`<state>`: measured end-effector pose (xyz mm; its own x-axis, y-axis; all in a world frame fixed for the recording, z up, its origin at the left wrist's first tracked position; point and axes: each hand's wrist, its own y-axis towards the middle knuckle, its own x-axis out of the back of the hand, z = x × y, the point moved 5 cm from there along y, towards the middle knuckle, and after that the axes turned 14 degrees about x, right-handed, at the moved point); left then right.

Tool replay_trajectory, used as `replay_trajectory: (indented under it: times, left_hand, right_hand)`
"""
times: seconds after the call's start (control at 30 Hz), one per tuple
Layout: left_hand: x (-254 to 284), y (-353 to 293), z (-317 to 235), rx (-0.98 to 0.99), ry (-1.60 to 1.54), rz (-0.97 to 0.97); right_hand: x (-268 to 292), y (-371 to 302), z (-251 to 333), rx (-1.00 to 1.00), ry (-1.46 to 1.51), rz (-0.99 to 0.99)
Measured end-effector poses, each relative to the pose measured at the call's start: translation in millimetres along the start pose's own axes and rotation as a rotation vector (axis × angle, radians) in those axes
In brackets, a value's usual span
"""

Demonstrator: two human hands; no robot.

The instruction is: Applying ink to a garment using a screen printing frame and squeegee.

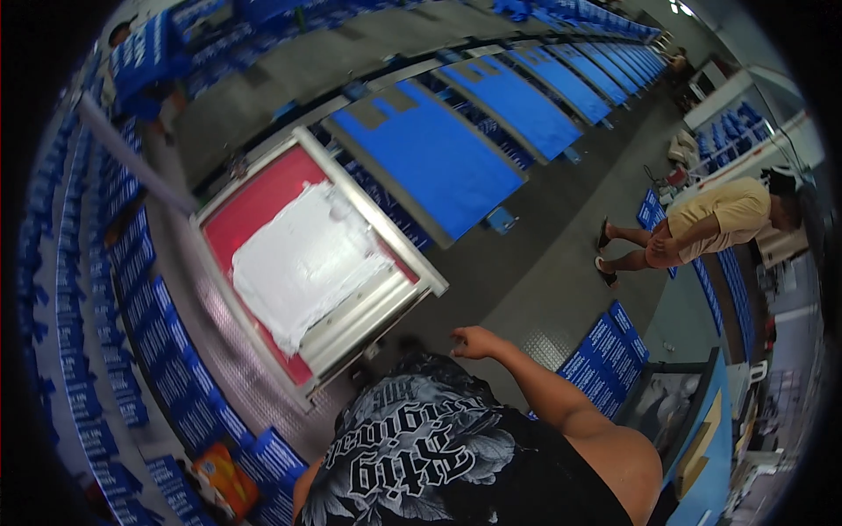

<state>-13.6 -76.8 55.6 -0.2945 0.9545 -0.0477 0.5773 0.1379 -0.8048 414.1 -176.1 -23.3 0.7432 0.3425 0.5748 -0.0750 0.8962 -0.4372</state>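
Observation:
My right hand (474, 343) hangs beside my body, close to the lower right corner of a screen-printing frame. Its fingers are loosely bent with a gap between them, and nothing shows in them. Just a sliver of my left upper arm (304, 493) appears beside my dark printed shirt; the left hand is out of sight. The silver-edged printing frame (358, 210) lies tilted in front of me. White ink (298, 259) is spread thickly over its red mesh (263, 195). A metal bar (355, 326), perhaps a squeegee, lies along its near side.
Blue fabric panels (430, 158) lie on a long row of printing boards running away to the right. Printed blue pieces (171, 337) hang or lie in rows at left. A person in a yellow top (724, 210) stands at right. An orange package (226, 480) is at lower left.

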Motion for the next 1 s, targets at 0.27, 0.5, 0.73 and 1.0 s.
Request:
replay_trajectory:
  times: [0.27, 0.5, 0.73, 1.0]
  left_hand:
    - [-19, 25, -66, -0.013, 0.029, 0.024]
    - [-40, 29, -98, 0.043, 0.007, 0.087]
    - [-52, -14, -177, -0.037, 0.068, 0.014]
    - [-71, -2, -161, -0.090, -0.116, 0.063]
  right_hand:
    - [82, -68, 43, 0.197, -0.067, 0.265]
    - [176, -138, 123, 0.840, 0.416, 0.102]
    - [169, -145, 82, 0.519, 0.431, -0.062]
    - [136, -151, 58, 0.387, 0.288, 0.181]
